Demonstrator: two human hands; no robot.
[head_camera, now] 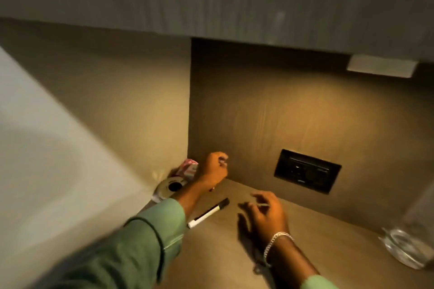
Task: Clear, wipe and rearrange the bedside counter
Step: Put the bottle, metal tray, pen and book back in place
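The wooden bedside counter (305, 230) fills the lower middle of the view. My left hand (215, 169) is curled into a fist at the back left corner, just above the surface. A small reddish tip shows under it; I cannot tell whether the hand holds it. My right hand (265, 212) hovers over the counter's middle with fingers spread and nothing clearly in it. A white marker with a black cap (209, 214) lies between my two forearms. A pink packet (187, 168) and a round white object with a dark hole (169, 187) sit in the corner beside my left wrist.
A clear drinking glass (408, 237) stands at the counter's right edge. A black socket panel (307, 170) is set in the back wall. A white bed (47, 148) borders the counter on the left. A cabinet overhangs above.
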